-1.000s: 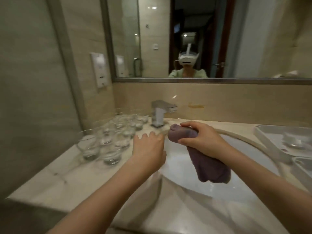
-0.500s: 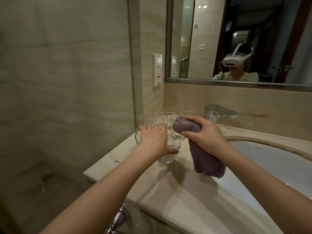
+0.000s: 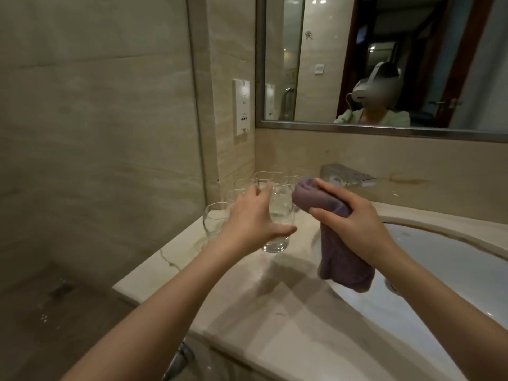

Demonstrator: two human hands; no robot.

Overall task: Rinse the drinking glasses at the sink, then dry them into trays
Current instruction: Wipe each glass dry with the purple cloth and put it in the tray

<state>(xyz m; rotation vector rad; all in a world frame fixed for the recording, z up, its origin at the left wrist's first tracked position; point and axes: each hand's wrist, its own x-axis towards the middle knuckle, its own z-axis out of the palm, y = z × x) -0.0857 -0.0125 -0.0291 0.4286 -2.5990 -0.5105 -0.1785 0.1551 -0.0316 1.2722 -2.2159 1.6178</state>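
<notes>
**Now at the counter: one glass in hand, cloth in the other**

Now the left hand (image 3: 251, 224) wraps around a clear drinking glass (image 3: 277, 215) at the left end of the marble counter (image 3: 275, 312), with the thumb stretched across the near side of the glass and the fingers curled around its far side. Its base shows below the hand, close to the counter top; whether it touches the stone cannot be told. Just to the left, a second glass (image 3: 213, 224) stands upright on the counter, and further glasses (image 3: 264, 177) are clustered behind, towards the corner of the wall.

The right hand (image 3: 354, 229) grips a purple cloth (image 3: 341, 265). Fingers and thumb close around its upper, bunched part, which points towards the held glass and sits just beside its rim. The loose lower end hangs down over the edge of the white basin (image 3: 439, 270), which is set into the counter on the right.

Behind the right hand, a chrome tap (image 3: 346, 177) sits against the back wall. Above it runs a framed mirror (image 3: 384, 130), in which a person wearing a white headset and a pale green top is reflected. A white wall plate (image 3: 241, 107) is fixed to the tiled wall left of the mirror.
</notes>
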